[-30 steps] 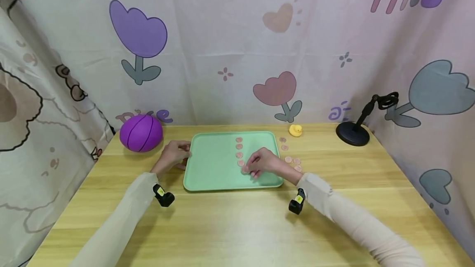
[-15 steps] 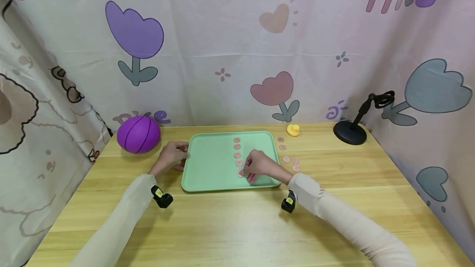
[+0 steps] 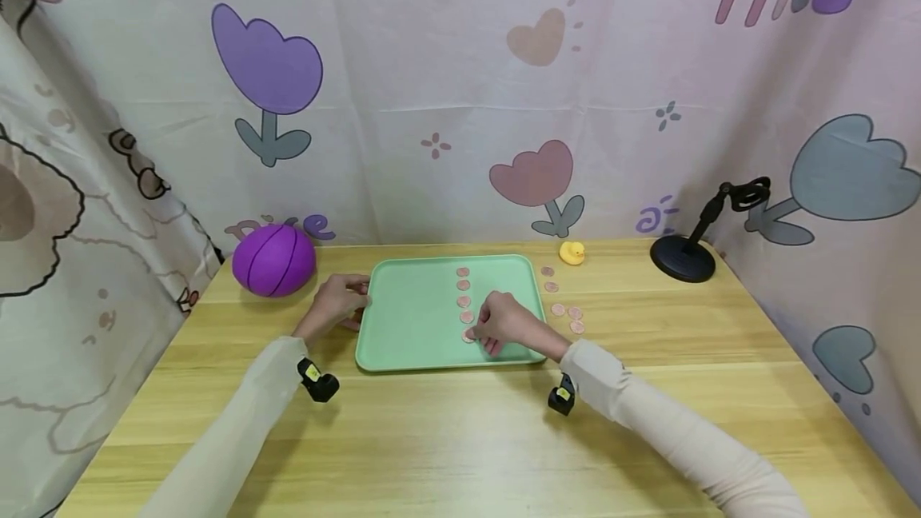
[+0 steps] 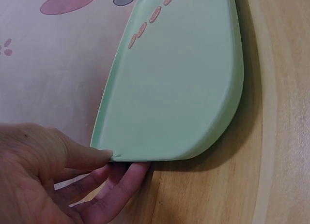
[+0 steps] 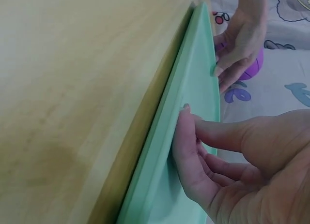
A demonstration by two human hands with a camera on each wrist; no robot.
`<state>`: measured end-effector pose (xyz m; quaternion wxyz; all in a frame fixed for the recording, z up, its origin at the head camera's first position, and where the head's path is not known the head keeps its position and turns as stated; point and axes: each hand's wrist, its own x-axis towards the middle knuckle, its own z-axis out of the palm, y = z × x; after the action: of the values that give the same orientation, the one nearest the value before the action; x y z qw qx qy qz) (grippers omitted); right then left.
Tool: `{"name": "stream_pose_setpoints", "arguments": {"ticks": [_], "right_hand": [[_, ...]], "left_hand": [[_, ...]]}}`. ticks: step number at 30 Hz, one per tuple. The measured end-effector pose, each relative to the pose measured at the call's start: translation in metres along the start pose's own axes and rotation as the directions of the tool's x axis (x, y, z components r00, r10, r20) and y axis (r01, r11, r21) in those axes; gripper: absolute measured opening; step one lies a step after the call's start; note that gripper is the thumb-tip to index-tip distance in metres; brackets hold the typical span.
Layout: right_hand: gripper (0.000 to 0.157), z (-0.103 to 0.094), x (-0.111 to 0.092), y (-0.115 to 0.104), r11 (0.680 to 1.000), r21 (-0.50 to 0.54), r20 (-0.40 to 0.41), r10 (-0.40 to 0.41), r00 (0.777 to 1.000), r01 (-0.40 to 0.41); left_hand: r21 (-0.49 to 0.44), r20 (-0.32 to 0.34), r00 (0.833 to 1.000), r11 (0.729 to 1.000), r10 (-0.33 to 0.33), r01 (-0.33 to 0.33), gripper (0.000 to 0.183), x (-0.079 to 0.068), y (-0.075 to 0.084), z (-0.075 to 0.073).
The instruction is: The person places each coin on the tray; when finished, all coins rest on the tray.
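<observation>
Pinching the pale-green rectangular tray [image 3: 410, 318] at its left rim, thumb on top, fingers below: that's the L hand [image 3: 336, 302], tray resting on the light wood table [image 3: 446, 438]. R hand [image 3: 501, 320] is over the tray's near R part, fingers bent, tips touching the nearest round copper-coloured coin [image 3: 467, 336]; can't tell if it's pinched or just pressed. Progress: five coins on the tray in a col., far to near, slightly R of ctr., the last prob. not let go yet. Five loose copper-coloured coins [image 3: 558, 309] lie off the tray's R side, so abt. half on, half off, I'd judge. Small yellow duck [image 3: 572, 253] sits beyond 'em; purple ball w/ dark seams [image 3: 273, 260] nr. the L hand.
</observation>
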<state>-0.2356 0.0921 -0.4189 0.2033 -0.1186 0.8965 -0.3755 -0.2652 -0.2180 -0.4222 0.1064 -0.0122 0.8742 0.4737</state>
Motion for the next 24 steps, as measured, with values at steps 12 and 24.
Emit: {"name": "stream_pose_setpoints", "arguments": {"ticks": [12,24], "right_hand": [[0.019,-0.030,-0.009,0.013,0.998,0.020,-0.030,-0.052,0.998,0.053],[0.009,-0.085,-0.022,0.059,0.987,-0.005,-0.161,-0.159,0.974,0.161]], "left_hand": [[-0.011,-0.011,1.000,1.000,-0.012,0.012,0.053,0.000,-0.001,-0.003],[-0.014,-0.006,1.000,1.000,0.002,-0.002,0.052,0.003,-0.002,-0.001]]}}
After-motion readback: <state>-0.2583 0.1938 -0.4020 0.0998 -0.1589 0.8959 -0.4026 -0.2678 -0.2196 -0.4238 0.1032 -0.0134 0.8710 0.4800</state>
